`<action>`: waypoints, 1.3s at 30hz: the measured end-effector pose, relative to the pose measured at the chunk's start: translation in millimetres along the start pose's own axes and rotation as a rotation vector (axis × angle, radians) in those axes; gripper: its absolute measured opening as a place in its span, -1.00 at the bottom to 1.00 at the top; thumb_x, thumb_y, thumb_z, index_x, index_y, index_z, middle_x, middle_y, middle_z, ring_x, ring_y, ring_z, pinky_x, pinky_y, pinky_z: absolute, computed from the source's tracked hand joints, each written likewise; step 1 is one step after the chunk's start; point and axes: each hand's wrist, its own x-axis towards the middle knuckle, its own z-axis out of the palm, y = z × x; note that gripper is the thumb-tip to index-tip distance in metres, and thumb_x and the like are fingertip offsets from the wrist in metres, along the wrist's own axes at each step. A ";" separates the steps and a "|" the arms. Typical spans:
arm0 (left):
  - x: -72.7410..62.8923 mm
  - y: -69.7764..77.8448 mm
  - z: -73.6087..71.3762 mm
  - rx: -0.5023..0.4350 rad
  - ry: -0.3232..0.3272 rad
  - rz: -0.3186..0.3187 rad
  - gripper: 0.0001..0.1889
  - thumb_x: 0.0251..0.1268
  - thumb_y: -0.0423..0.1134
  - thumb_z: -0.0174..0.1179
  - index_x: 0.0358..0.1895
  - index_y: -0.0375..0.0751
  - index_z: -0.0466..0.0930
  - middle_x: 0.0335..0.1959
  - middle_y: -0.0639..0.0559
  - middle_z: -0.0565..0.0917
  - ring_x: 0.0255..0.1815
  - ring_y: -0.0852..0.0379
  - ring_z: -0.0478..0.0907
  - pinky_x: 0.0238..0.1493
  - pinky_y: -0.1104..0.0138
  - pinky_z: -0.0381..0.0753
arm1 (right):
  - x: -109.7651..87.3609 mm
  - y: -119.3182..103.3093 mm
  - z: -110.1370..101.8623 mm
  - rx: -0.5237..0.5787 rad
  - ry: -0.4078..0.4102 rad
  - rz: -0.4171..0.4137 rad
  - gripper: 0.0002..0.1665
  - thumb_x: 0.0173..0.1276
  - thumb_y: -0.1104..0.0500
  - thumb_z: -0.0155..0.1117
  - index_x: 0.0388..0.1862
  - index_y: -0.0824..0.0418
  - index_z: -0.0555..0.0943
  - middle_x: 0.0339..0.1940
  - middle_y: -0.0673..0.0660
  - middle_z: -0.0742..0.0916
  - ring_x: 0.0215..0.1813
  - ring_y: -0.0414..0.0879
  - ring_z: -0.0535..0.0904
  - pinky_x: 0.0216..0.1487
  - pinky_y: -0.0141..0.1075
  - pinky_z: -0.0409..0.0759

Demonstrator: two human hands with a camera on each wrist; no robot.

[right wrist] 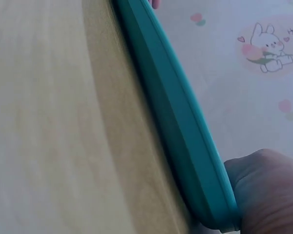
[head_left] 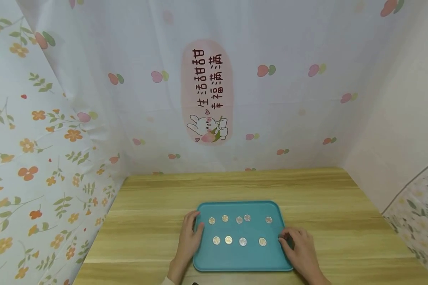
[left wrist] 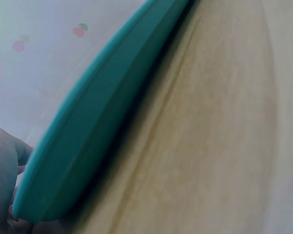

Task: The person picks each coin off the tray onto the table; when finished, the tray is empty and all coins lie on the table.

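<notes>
A teal rectangular tray (head_left: 249, 257) lies on the wooden table with two loose rows of small round coins (head_left: 228, 240) in it, some gold-coloured and some silver (head_left: 243, 242). My left hand (head_left: 189, 239) grips the tray's left edge, thumb over the rim and fingers along the outside. On the right side, my right hand (head_left: 301, 251) holds the opposite edge with curled fingers and thumb. Both wrist views show the tray's near outer wall (left wrist: 93, 117) low over the wood, with part of the left hand (left wrist: 2, 180) and of the right hand (right wrist: 271, 195) at its corners.
Wooden table (head_left: 149, 198) surrounds the tray. Behind it hangs a white cloth (head_left: 289, 107) printed with hearts, a rabbit and writing. A flowered cloth (head_left: 28, 178) closes the left side, and a pale cloth (head_left: 385, 158) stands on the right.
</notes>
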 end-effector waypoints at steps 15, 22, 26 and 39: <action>9.0 2.0 -2.6 -0.021 -0.001 0.012 -0.59 0.40 -0.35 0.16 0.27 -0.32 0.45 0.31 -0.22 0.46 0.38 -0.18 0.40 0.44 -0.05 0.37 | 17.9 18.2 -0.4 0.222 0.151 0.365 -0.81 0.42 0.24 0.28 -0.05 0.28 0.66 -0.41 0.09 0.69 -0.47 -0.35 0.42 -0.50 -0.53 0.42; 6.5 1.4 -3.7 -0.018 -0.003 -0.009 -0.62 0.40 -0.35 0.16 0.25 -0.29 0.47 0.33 -0.21 0.45 0.40 -0.19 0.38 0.45 -0.06 0.35 | 30.7 43.1 -9.7 0.040 0.112 0.302 -0.74 0.42 0.15 0.29 -0.04 0.30 0.70 -0.34 0.14 0.77 -0.35 -0.26 0.56 -0.35 -0.45 0.51; 4.2 0.2 -2.2 -0.024 -0.012 -0.004 -0.63 0.41 -0.35 0.16 0.23 -0.28 0.48 0.33 -0.21 0.45 0.40 -0.20 0.38 0.45 -0.08 0.33 | 39.4 56.1 -13.8 -0.026 0.101 0.311 -0.72 0.44 0.13 0.24 -0.03 0.30 0.68 -0.33 0.16 0.74 -0.32 -0.08 0.57 -0.37 -0.31 0.46; 0.6 4.3 -0.4 -0.029 -0.005 -0.006 -0.66 0.40 -0.34 0.17 0.20 -0.26 0.51 0.32 -0.20 0.46 0.40 -0.21 0.38 0.45 -0.09 0.33 | 55.9 68.0 -12.4 -0.052 0.128 0.243 -0.80 0.37 0.19 0.31 -0.16 0.31 0.72 -0.33 0.23 0.72 -0.23 0.12 0.56 -0.14 -0.02 0.36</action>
